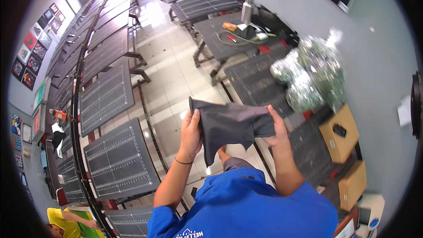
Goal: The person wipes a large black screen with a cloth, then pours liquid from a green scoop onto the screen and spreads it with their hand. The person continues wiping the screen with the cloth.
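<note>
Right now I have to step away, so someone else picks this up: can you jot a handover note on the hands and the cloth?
Left hand: grip shut on the dark grey cloth, at its left edge.
Right hand: grip shut on the cloth's bunched right end.
The cloth is held in the air in front of the chest, one corner hanging down, above the tiled floor.
Done: cloth picked up. Left: it is not yet flat or folded.

Dark rectangular worktops [119,161] ruled with white grid lines stand in rows over a pale tiled floor [169,77]. On the far worktop [216,35] stand a silver metal bottle [246,9] and an orange tool [229,26], among coiled cables [238,39]. Clear plastic bags of green pieces [310,77] lie on the near right worktop [251,81].
</note>
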A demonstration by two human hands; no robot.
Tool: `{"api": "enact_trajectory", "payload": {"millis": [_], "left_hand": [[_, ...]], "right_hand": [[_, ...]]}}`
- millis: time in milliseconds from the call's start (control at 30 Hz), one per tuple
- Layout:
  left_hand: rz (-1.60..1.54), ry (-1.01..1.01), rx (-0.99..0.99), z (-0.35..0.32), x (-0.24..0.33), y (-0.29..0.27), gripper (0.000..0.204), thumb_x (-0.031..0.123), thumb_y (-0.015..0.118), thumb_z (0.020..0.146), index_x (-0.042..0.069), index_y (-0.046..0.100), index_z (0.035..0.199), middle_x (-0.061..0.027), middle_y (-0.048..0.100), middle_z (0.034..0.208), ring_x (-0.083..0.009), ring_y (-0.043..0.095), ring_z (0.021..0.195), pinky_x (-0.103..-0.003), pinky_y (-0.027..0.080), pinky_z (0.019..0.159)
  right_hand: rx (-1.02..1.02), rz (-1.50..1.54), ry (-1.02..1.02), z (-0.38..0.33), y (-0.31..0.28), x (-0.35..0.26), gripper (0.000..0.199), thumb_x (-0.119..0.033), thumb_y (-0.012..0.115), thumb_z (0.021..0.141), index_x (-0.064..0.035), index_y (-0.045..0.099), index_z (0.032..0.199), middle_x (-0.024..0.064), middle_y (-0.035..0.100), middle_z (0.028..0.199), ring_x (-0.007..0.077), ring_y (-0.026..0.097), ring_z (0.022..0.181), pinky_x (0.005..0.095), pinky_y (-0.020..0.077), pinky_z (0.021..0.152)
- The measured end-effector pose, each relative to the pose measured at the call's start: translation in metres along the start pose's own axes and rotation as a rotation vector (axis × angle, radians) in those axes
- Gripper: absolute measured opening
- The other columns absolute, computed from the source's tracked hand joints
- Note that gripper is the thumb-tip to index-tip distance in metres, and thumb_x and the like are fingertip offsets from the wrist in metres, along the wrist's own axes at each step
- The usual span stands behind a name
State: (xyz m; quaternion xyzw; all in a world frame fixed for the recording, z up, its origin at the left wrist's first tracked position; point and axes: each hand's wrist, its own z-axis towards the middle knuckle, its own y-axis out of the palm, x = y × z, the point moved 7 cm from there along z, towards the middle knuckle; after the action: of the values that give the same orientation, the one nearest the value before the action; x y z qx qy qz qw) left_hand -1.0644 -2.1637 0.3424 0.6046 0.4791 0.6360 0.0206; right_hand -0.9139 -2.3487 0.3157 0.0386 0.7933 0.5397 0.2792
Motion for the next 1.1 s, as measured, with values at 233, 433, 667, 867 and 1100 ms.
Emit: {"api": "enact_trajectory", "payload": {"millis": [233,433,667,867,1100], "left_hand": [[-0.149,0.134,0.248,0.132,0.062,-0.094,0.032,0.026,0.044,0.106,0.001,0.057,0.121,-0.0127,0.065,0.120,-0.0226,0.063,0.110,-0.038,0.050,0.098],[-0.340,0.190,0.272,0.256,0.130,-0.148,0.039,0.033,0.043,0.106,-0.001,0.057,0.120,-0.0164,0.064,0.122,-0.0280,0.063,0.111,-0.043,0.048,0.101],[-0.371,0.048,0.047,0.449,0.208,-0.175,0.041,0.037,0.045,0.105,0.000,0.062,0.113,-0.0136,0.069,0.113,-0.0249,0.066,0.107,-0.041,0.052,0.095],[-0.203,-0.207,-0.460,0.578,0.241,-0.100,0.055,0.041,0.041,0.105,0.007,0.036,0.148,-0.0148,0.054,0.138,-0.0261,0.058,0.121,-0.045,0.049,0.100],[0.494,-0.207,-0.462,0.746,0.278,-0.142,0.032,0.026,0.046,0.105,0.004,0.059,0.125,-0.0095,0.062,0.124,-0.0190,0.062,0.110,-0.034,0.050,0.091]], "right_hand": [[-0.091,-0.124,-0.010,0.219,0.053,-0.023,0.028,-0.034,0.049,0.104,-0.0093,0.062,0.105,0.0087,0.070,0.106,0.0206,0.067,0.102,0.0378,0.0520,0.092],[0.011,-0.055,0.045,0.377,0.060,-0.061,0.025,-0.037,0.054,0.101,-0.0182,0.069,0.091,-0.0005,0.072,0.090,0.0135,0.069,0.089,0.0337,0.0547,0.080],[-0.086,-0.122,-0.099,0.497,0.180,-0.080,0.025,-0.036,0.053,0.102,-0.0122,0.060,0.099,0.0028,0.064,0.088,0.0179,0.062,0.072,0.0322,0.0485,0.060],[-0.168,-2.006,-0.851,0.618,0.316,-0.057,0.040,-0.021,0.070,0.090,-0.0072,0.060,0.126,0.0118,0.064,0.125,0.0246,0.055,0.123,0.0382,0.0424,0.103],[0.379,-1.162,-0.418,0.802,0.148,-0.076,0.048,-0.004,0.062,0.088,-0.0034,0.052,0.134,0.0139,0.055,0.134,0.0233,0.053,0.123,0.0353,0.0411,0.103]]}}
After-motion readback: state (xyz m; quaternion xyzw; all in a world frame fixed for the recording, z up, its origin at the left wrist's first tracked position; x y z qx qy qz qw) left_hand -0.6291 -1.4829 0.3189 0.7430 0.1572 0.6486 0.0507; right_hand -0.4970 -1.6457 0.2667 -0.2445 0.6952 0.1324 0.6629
